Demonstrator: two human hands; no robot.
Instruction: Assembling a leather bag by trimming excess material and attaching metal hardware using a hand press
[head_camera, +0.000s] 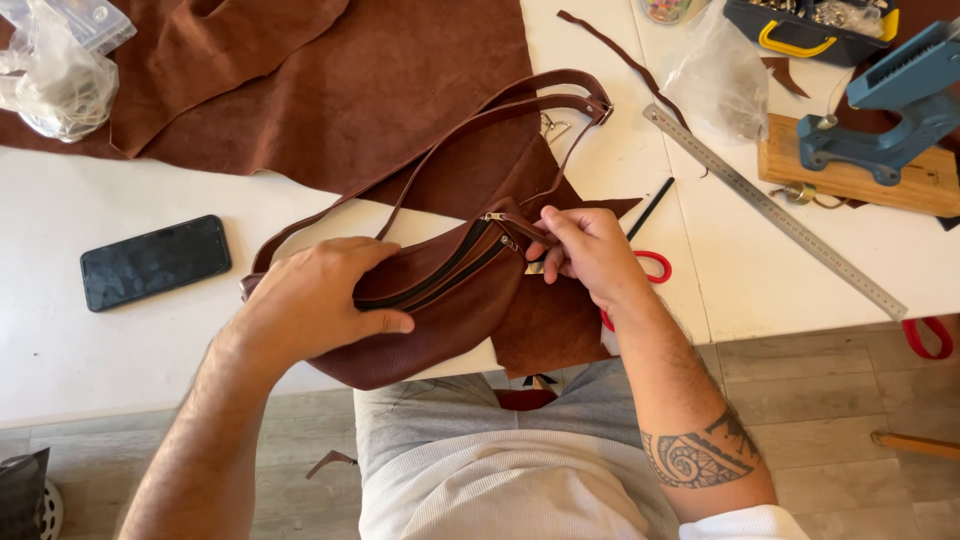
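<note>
- Bench (90, 370): white top, carrying the work and the tools; I view it from above, with the edge nearest the person's lap.
- Hide (330, 90): large sheet of brown suede spread over the far part of the bench, partly under the work.
- Bag (440, 320): brown leather belt bag at the near edge of the bench, overhanging it slightly, strap looped up over the hide; its two dark zips run side by side across the front.
- Press (890, 110): blue hand press on a wooden block, far right, well apart from the bag.
- Steel ruler (770, 210): lies diagonally between press and bag.
- Phone (155, 262): dark, face up, to the left.
- Left hand (315, 300): laid over the bag's left end, fingers curled, thumb pressed against the front panel, steadying it.
- Right hand (590, 250): fingertips pressed together, pinching at the zip end; whether on the puller itself I cannot tell.
- Scissors (650, 268): red-handled, mostly hidden under the right hand.
- Judgement: zip check in hand; the next move calls for a firm hold left and a straight pull along the zip line.
</note>
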